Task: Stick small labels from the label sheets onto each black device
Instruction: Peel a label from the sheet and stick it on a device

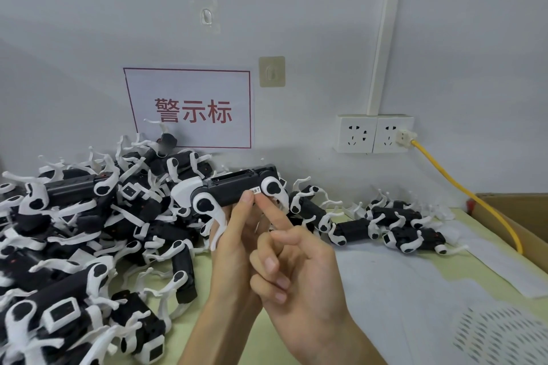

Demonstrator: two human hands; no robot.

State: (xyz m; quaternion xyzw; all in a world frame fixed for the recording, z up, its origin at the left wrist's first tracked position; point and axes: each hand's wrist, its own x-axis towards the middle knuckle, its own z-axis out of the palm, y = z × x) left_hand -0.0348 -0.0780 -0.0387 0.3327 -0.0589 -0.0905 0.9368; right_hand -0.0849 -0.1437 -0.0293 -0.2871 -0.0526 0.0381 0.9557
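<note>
I hold one black device with white legs up in front of the wall. My left hand grips it from below, thumb on its front face. A small white label sits on the device's lower right edge. My right hand has its index finger stretched out, the tip touching the device just under the label, while its other fingers are curled. A label sheet dotted with small white labels lies at the bottom right.
A big heap of black-and-white devices covers the left of the green table. A few more devices lie along the wall at right. Wall sockets, a yellow cable, and a cardboard box stand at right.
</note>
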